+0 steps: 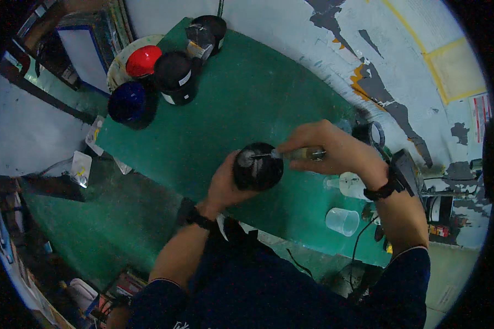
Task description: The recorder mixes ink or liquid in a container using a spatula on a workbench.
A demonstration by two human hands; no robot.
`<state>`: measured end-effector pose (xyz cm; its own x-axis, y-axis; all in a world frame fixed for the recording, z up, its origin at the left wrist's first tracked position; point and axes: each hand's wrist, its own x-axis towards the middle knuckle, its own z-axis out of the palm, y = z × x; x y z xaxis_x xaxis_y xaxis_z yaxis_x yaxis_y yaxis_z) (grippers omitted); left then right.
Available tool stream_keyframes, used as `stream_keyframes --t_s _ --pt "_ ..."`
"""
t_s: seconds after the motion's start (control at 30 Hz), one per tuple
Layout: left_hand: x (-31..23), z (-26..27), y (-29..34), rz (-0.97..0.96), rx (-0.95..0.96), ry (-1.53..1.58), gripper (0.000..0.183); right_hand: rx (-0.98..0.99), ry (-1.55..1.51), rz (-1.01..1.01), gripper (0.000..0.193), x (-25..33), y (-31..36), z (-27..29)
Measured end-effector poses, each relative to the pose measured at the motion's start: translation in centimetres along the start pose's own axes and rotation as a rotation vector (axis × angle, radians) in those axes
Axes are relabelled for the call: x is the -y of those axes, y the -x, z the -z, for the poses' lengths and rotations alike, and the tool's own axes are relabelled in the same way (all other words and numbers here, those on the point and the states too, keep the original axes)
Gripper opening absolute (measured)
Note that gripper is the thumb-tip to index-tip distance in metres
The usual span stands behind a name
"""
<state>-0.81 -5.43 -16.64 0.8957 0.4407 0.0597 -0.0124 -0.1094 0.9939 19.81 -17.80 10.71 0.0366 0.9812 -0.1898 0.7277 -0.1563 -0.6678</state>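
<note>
A round black tub [262, 176] is held over the green table, with pale grey patches on its dark top. My left hand [223, 185] is wrapped round its left side and lower edge. From the right, my right hand [337, 147] grips a hand tool [313, 154] with a light brown handle. Its thin metal end reaches over the tub's top at the right rim. The exact kind of tool is hard to make out, and so is whether the dark top is a lid or the contents.
On the green table [241, 82], black tubs [174, 77], a dark blue tub [128, 103] and a red-topped container [143, 61] cluster at the far left. A clear plastic cup [342, 221] and a white container [353, 185] stand right, near a dark cable [359, 241].
</note>
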Motion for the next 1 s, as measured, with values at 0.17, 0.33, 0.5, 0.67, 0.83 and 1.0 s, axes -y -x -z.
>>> stream_keyframes --t_s 0.17,0.33,0.5,0.67,0.83,1.0 --pt "-1.3 3.2 -0.5 -0.026 0.236 -0.050 0.106 0.152 0.085 0.056 0.031 -0.6 -1.8 0.4" --pt "-2.2 3.6 -0.2 -0.022 0.273 -0.083 0.105 0.176 0.164 0.080 0.026 -3.0 -1.5 -0.8" --pt "-1.6 3.6 0.1 -0.042 0.233 -0.086 0.108 0.155 0.150 -0.090 0.027 -3.5 0.8 -2.2" --pt "0.1 2.9 0.0 -0.082 0.227 -0.029 0.111 -0.037 0.030 -0.169 0.026 -3.0 3.4 -4.8" --pt "1.6 2.2 0.7 -0.054 0.207 -0.023 0.112 -0.220 -0.172 -0.425 0.026 -1.2 5.0 -7.2" --pt "1.0 1.9 0.6 -0.071 0.192 -0.049 0.113 -0.350 -0.368 -0.689 0.025 -0.6 6.0 -10.3"
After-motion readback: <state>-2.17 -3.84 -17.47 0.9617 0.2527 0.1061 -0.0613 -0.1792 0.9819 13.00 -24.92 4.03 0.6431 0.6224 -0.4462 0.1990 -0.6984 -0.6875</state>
